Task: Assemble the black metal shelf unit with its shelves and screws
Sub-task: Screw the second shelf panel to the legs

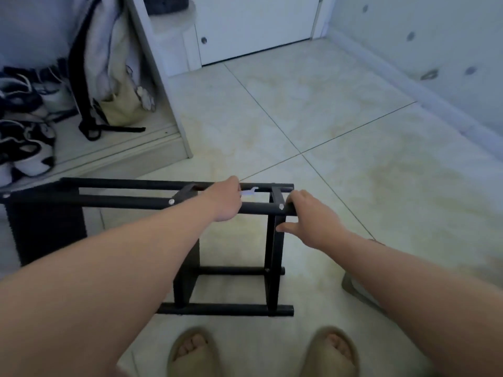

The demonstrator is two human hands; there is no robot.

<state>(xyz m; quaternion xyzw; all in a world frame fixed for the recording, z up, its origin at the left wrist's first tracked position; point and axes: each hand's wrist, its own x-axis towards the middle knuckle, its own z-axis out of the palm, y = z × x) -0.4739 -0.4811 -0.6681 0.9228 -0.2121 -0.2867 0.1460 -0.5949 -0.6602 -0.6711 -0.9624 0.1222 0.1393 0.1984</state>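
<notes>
Left boundary: a low white ledge (122, 153) carrying black-and-white shoes (24, 148) and a cream fabric bag (119, 110). Its front edge runs just beyond the far side of the work item. The pale tiled floor (353, 159) lies open ahead and to the right, out to the white door (258, 23) and the right-hand wall (435, 63).

The black metal shelf unit (122, 200) lies on its side on the floor, just in front of the person's 2 tan sandals (190, 352). Its long axis runs left to right. 4 tubes lie horizontal, 2 shelf panels stand on edge between them, and a dark panel sits at the left end. The right tube ends point toward the open floor. Silver screw heads (171, 201) show on the near upper tube.

The left hand (226, 200) lies over the near upper tube, knuckles up and fingers out of sight. A small pale item (250, 191) shows just past them. Whether the hand holds it cannot be told.

The right hand (310, 216) has its fingers curled over the right end of that tube, with the thumb pressed against the upright panel.
</notes>
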